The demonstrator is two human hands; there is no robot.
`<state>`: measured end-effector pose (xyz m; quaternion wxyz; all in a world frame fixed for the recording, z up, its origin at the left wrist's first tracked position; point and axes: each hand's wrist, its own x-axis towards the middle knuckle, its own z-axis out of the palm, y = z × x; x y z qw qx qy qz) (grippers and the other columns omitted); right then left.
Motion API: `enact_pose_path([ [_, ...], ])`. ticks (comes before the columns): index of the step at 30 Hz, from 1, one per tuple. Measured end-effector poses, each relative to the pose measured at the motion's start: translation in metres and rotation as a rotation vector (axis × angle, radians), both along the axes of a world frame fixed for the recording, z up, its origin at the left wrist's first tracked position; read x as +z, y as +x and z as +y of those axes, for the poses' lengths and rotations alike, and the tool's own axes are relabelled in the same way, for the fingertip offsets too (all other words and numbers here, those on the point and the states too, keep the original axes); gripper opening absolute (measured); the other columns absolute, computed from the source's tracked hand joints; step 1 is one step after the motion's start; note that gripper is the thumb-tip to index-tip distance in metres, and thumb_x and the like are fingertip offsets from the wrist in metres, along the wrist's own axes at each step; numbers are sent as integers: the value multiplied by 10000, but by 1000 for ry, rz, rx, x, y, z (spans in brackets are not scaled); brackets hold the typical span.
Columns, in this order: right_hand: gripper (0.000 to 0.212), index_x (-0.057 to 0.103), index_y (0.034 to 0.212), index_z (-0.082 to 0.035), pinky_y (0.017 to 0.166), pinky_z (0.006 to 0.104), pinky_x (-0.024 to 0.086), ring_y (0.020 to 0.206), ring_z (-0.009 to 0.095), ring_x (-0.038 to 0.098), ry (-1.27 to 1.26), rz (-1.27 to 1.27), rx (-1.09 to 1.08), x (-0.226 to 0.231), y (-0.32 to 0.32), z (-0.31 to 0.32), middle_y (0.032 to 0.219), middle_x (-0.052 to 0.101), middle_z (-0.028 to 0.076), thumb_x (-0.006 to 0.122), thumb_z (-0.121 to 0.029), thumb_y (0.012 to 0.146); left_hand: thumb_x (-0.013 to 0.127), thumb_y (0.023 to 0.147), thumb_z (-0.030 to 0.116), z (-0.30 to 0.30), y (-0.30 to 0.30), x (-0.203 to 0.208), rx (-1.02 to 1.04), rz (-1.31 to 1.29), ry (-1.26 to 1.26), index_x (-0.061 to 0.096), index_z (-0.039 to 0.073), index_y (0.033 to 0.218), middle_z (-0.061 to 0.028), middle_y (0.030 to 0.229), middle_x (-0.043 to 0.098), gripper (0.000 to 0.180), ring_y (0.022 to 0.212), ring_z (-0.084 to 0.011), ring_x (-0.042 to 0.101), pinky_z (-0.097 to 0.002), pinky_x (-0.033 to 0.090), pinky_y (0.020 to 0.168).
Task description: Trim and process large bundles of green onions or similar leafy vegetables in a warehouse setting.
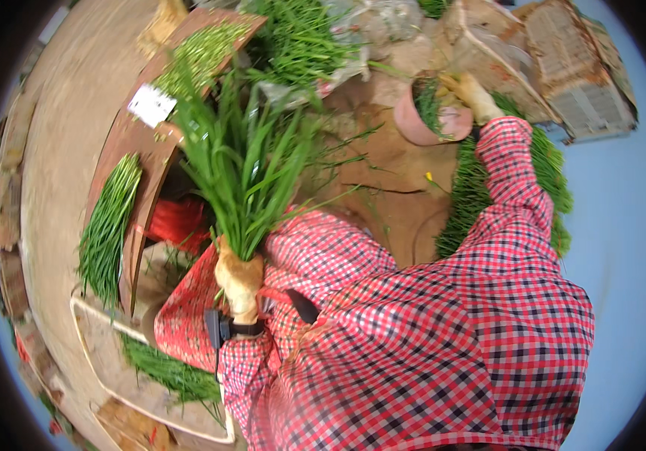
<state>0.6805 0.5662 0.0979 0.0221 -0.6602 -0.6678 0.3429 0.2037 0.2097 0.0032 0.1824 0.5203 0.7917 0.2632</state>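
Observation:
My left hand (239,279), in a pale glove, is closed round the base of a bunch of garlic chives (244,173). The long green leaves fan upward and away from it. A dark band with a small device circles that wrist. Out to the far right, my right hand (473,96), also gloved, reaches to the rim of a pink bucket (413,124). Green leaf scraps (428,105) lie inside the bucket. The right fingers are blurred at the rim, and I cannot tell whether they grip anything.
A brown wooden bench (116,139) at left bears chopped green pieces (203,56), a white card (152,105) and a tied green bunch (109,225). More greens (304,45) lie on plastic at the back. Under my right arm is a green pile (462,203); crates (578,68) stand beyond.

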Motion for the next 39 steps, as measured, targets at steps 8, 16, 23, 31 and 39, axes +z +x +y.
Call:
enact_pose_path([
  [8,321,703,1162,-94,786,339,541,896,220,701,522,21,55,25,-117,-11,986,742,108,672,-337,956,782,751,199,-2,8,7,58,58,-43,604,111,1155,-182,807,694,451,750,-412,680,-479,542,649],
  [16,293,612,1280,30,926,277,555,1089,180,672,436,1050,610,130,-326,-73,1254,661,115,563,-83,1015,771,741,204,0,13,0,-23,358,-140,581,27,1210,-110,744,628,535,695,-304,653,-396,527,615],
  [23,486,589,1321,-29,779,265,570,1054,163,695,218,503,466,97,-414,-13,1213,694,126,536,-412,1028,617,772,105,3,17,-1,-26,450,-37,554,36,958,-66,653,522,208,594,-238,572,-369,454,545],
  [31,248,691,1185,-76,519,140,449,868,40,705,-177,663,349,59,-417,19,975,751,-2,654,-191,969,573,832,93,4,18,-2,10,329,137,540,57,775,-61,596,493,75,534,-223,545,-372,421,503],
  [39,361,615,1212,-25,725,219,492,1039,177,690,-343,924,576,83,-388,-3,1149,693,98,509,-322,1037,738,678,73,3,17,-5,0,175,5,579,26,1227,-140,725,650,573,693,-335,667,-423,531,615],
])
